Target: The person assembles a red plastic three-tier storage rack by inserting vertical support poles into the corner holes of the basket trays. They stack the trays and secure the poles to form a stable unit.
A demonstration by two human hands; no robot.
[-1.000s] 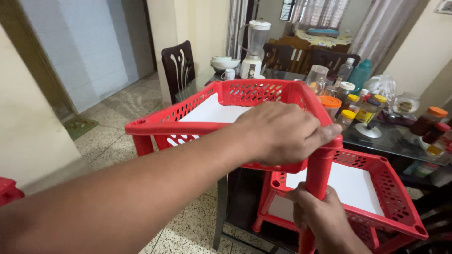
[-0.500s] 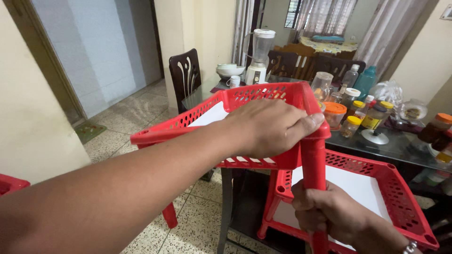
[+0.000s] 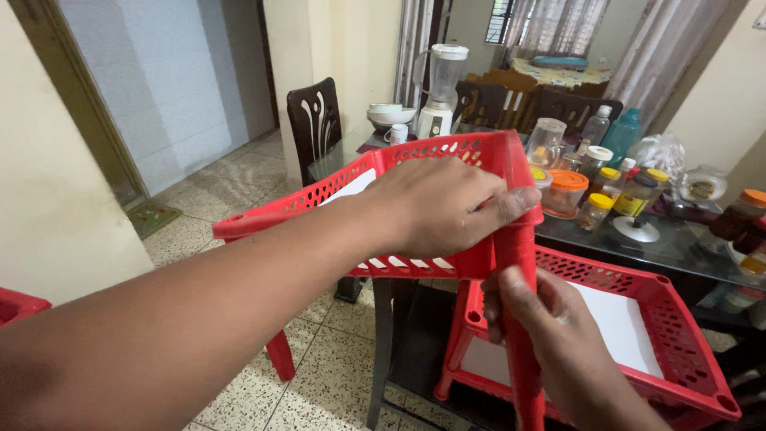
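My left hand (image 3: 443, 203) grips the near corner of a red perforated plastic tray (image 3: 343, 187), held tilted in the air with a white liner showing inside. My right hand (image 3: 550, 335) is closed around a red plastic post (image 3: 519, 255) that runs up into that same corner, just under my left thumb. Below and to the right stands a second red tray (image 3: 678, 335) with a white liner, on short red legs; the post passes down in front of its left side.
A glass dining table (image 3: 678, 247) at right carries jars with yellow and orange lids, bottles and a blender (image 3: 443, 88). Dark wooden chairs (image 3: 315, 120) stand behind the upper tray. A speckled tile floor lies below, and part of another red piece (image 3: 20, 303) shows at far left.
The upper tray has risen and tipped further, its near corner moving right. My right hand has slid up the post toward that corner. The view has drifted left.
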